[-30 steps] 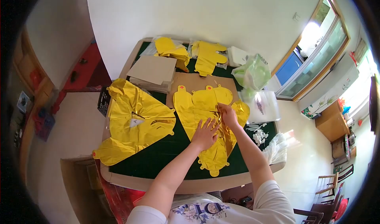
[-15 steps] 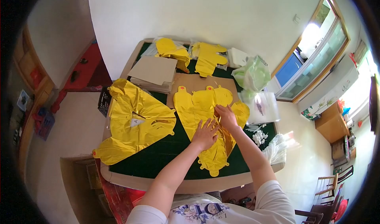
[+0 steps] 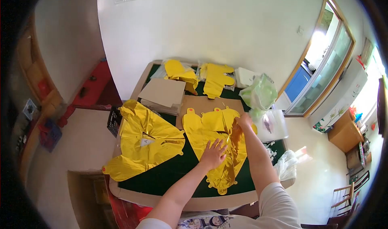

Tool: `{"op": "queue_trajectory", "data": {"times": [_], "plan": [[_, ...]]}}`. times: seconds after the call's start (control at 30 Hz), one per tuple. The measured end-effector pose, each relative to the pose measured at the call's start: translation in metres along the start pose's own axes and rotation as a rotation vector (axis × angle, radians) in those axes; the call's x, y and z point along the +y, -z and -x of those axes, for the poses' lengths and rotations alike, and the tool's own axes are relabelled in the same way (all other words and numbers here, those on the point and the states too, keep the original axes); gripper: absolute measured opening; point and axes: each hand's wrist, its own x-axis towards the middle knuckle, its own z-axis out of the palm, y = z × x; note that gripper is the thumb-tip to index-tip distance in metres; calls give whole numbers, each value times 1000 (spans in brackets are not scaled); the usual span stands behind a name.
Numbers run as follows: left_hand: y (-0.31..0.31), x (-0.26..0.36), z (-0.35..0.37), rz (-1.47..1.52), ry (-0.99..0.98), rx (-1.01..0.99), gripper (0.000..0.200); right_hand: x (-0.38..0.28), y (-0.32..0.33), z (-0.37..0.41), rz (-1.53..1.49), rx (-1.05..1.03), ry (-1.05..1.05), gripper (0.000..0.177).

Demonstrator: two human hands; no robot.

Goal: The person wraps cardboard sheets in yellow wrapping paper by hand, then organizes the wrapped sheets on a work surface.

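Note:
A flat, uninflated yellow foil balloon lies over the brown cardboard and the green table top, creased on its right side. My left hand rests on its middle with fingers spread. At the balloon's upper right edge, my right hand has its fingers closed on the foil, which bunches beside it; the fingertips are partly hidden. Another yellow foil balloon is spread out to the left, with a small white tag marked with a letter on it.
A stack of grey-brown cardboard sheets sits at the back left. More yellow foil lies along the far edge. On the right are a green-white plastic bag, clear plastic sleeves, small white pieces and a crumpled clear bag.
My right hand has moved up to the balloon's upper right edge, and the foil there is now bunched. My left hand stays on the middle. The camera view has tilted up.

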Motion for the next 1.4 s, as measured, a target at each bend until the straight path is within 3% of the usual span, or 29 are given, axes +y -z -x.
{"op": "queue_trajectory", "data": {"times": [0.07,0.17,0.27,0.4,0.5,0.67,0.77,0.97,1.07,1.4], "plan": [[-1,-2,0,5,-10,17,51,8,-21,-18,-76,-30,-52,50],[-6,-2,0,9,-17,32,51,1,-13,-13,-172,-41,35,41],[-4,-3,0,27,-17,39,51,-6,14,3,-1284,-370,256,30],[-6,-2,0,25,-28,59,51,3,-6,33,-471,28,369,30],[-3,-2,0,6,-21,26,52,7,-27,48,-366,144,653,34],[2,1,-1,0,8,-41,52,-2,-36,66,-294,140,744,41],[2,0,-1,25,8,-32,52,-18,-10,88,-500,-21,505,39],[8,3,-3,13,29,-79,51,-1,-33,86,-278,96,745,41],[9,3,-3,8,35,-80,50,-3,-27,96,-173,113,752,43],[3,0,-6,10,13,-71,53,-2,-33,101,-220,213,762,42]]}}
